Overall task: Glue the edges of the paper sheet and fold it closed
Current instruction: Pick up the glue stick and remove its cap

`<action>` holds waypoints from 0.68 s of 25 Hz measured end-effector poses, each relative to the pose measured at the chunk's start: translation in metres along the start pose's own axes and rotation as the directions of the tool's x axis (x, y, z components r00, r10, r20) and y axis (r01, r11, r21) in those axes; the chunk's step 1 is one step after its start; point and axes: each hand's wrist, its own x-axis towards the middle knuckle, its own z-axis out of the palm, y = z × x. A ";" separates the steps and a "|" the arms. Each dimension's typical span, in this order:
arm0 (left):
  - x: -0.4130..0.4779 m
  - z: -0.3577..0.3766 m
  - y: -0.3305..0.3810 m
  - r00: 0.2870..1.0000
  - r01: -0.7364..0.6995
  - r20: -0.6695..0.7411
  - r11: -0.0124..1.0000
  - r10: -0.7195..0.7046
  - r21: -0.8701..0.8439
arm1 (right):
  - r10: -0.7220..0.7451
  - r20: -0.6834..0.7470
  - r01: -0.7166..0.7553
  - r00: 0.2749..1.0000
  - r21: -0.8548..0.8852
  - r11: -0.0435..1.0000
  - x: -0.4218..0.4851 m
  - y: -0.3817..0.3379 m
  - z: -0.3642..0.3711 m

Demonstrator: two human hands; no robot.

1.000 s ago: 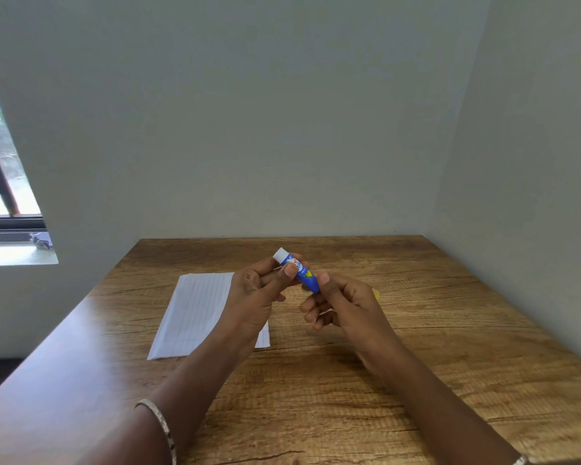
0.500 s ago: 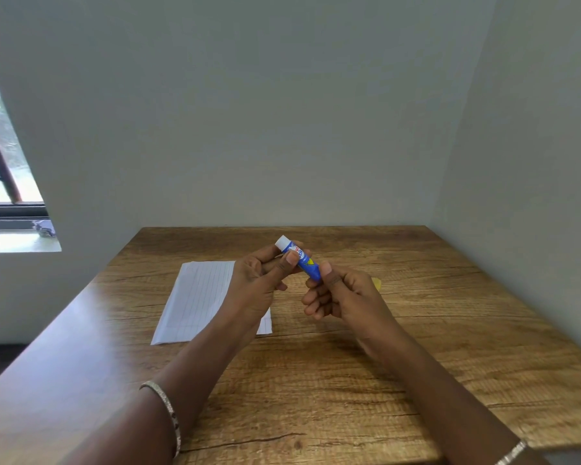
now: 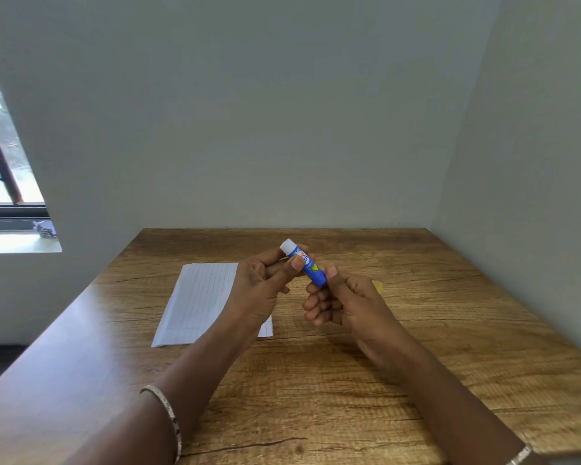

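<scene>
Lined paper sheet point(image 3: 198, 297) lies flat on the wood-grain table point(image 3: 433, 330), which is boxed in by grey walls point(image 3: 282, 112). Above the table, left hand point(image 3: 260, 290) and right hand point(image 3: 353, 303) both pinch 1 blue glue stick point(image 3: 312, 269).

The blue glue stick point(image 3: 311, 268) carries a printed label with white lettering above a yellow mark. The thumb of the left hand point(image 3: 259, 283) covers part of it, and the remaining letters are too small and blurred to read. Nothing legible.
</scene>
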 end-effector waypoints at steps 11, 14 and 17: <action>-0.001 0.005 -0.003 1.000 -0.009 0.026 0.998 0.008 0.060 | -0.095 -0.135 0.102 0.986 0.048 0.994 0.001 0.000 -0.007; 0.000 0.002 -0.002 1.000 -0.015 0.015 0.999 0.014 0.047 | -0.057 -0.075 0.061 0.996 0.052 0.997 0.002 0.002 -0.004; 0.000 0.002 -0.002 1.000 -0.016 0.005 0.999 0.016 0.046 | 0.007 -0.049 -0.001 0.999 0.112 0.994 0.000 -0.002 -0.002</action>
